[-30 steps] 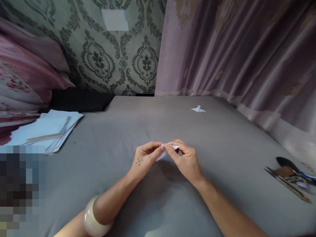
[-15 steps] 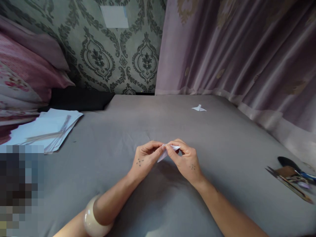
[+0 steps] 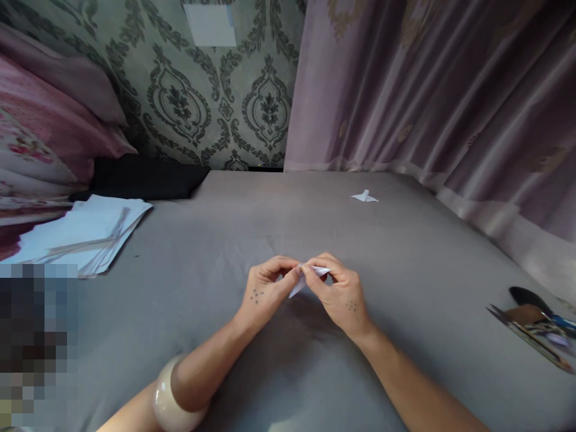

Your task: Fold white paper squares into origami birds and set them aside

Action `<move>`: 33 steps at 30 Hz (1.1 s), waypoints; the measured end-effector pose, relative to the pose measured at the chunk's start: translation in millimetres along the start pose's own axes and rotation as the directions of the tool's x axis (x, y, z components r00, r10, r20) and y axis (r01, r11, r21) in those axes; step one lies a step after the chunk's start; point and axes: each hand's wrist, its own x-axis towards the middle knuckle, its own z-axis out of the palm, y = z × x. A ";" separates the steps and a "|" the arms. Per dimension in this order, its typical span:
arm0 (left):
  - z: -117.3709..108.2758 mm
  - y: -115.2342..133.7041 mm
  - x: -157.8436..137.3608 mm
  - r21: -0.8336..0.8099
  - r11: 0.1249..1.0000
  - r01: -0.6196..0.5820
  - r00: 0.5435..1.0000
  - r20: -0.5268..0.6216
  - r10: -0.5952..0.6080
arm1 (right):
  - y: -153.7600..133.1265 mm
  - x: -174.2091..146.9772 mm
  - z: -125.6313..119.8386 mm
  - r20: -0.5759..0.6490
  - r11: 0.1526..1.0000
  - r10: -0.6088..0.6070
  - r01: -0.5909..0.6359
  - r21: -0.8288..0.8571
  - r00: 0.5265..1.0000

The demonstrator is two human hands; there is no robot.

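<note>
Between my two hands is a small folded piece of white paper (image 3: 299, 287), with one pointed end slanting down toward me and another pointing right. My left hand (image 3: 269, 284) pinches it at the top between thumb and fingers. Right beside it, my right hand (image 3: 337, 287) pinches the same paper, its thumb on the near side. The two thumb tips nearly meet and hide the fold under them. The hands are above the grey sheet (image 3: 225, 240). A cream bangle (image 3: 167, 399) circles my left forearm.
A folded white paper figure (image 3: 365, 196) lies far right of centre. Stacked white sheets (image 3: 96, 219) lie at left, near a black cloth (image 3: 148, 180). Scissors (image 3: 517, 324) and other small items sit at right. Pink curtains (image 3: 382, 90) hang behind. A blurred patch covers the lower left.
Both hands keep their pinch on the folded paper, which has barely shifted. The whole view has moved very slightly.
</note>
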 end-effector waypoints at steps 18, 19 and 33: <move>1.4 2.2 -1.6 0.018 0.999 -0.034 0.999 0.001 0.034 | -0.8 -2.6 1.7 -0.014 0.999 0.033 -0.033 -0.023 0.999; 1.1 1.8 -1.8 0.021 0.999 -0.042 0.999 0.005 0.042 | -1.0 -2.5 1.7 -0.016 0.999 0.033 -0.034 -0.023 0.999; 1.5 7.1 -2.2 0.042 0.998 -0.039 0.999 -0.001 0.040 | -4.4 -2.8 1.2 0.006 0.997 0.067 -0.066 -0.042 0.998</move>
